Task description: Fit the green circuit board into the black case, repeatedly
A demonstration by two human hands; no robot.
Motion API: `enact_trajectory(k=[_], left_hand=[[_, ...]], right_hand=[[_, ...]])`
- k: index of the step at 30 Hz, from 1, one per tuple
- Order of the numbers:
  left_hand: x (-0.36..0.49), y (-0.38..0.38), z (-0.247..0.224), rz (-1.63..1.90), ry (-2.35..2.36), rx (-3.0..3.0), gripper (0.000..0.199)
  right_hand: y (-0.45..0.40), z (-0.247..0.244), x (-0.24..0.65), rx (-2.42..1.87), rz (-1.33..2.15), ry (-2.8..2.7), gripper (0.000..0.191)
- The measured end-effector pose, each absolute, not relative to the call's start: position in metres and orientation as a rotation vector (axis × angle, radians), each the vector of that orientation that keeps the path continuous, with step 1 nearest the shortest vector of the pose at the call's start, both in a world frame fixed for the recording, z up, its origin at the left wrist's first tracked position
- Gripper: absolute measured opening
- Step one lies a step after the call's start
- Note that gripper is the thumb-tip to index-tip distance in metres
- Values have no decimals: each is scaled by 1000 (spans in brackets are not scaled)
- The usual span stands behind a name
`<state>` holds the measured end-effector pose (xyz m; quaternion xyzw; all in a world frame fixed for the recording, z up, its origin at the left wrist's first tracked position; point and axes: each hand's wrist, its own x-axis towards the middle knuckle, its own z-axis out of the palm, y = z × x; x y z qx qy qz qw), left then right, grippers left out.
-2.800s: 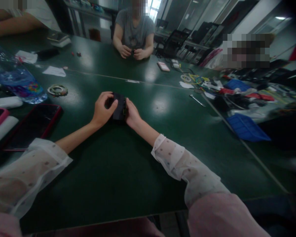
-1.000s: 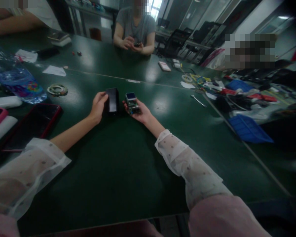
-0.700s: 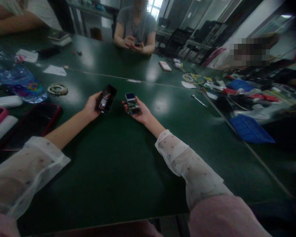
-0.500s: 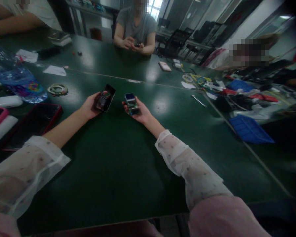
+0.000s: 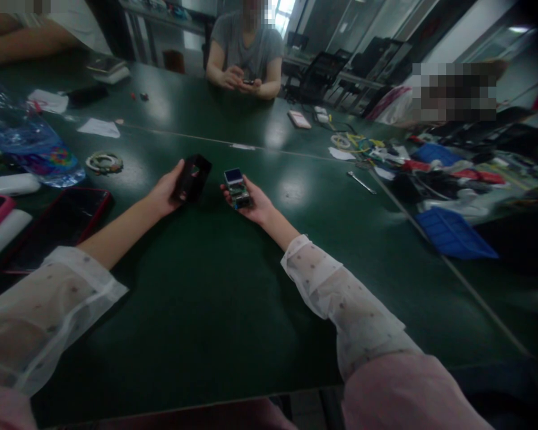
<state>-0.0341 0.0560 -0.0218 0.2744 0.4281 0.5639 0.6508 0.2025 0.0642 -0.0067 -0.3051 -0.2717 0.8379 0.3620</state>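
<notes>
My left hand (image 5: 168, 190) is closed around a black plastic casing (image 5: 198, 174), a box-like shell with openings in its face, tilted above the table. A short way to its right, my right hand (image 5: 254, 202) grips a small circuit board with a screen (image 5: 237, 186); the dark screen with a pale border sits at its upper end, and green board and parts show below. The two pieces are apart. Both are held over the green table (image 5: 215, 298). The fingers under the board are partly hidden.
Phones (image 5: 63, 227), a water bottle (image 5: 36, 143) and a cable coil (image 5: 104, 162) lie on the left. To the right are a wrench (image 5: 361, 183), a blue tray (image 5: 455, 233) and tangled wires (image 5: 358, 144). Across the table, a person (image 5: 246, 54) holds a small dark object.
The black casing has turned in my left hand, so its outer side now shows instead of its inside. My right hand has shifted very slightly left with the board.
</notes>
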Motion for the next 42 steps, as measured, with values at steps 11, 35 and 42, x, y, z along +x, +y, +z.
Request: enact_trajectory(k=[11,35,42], left_hand=[[-14,48,-20,1448,1217,739,33],[13,31,-30,1572,1186,664,29],[16,31,-25,1592,1156,627,30]], right_hand=[[67,-13,193,-878,2011,-792,29],[45,0,168,-1122,1241,-1159,46],[49,-1,142,-1192,1200,-1143,50]])
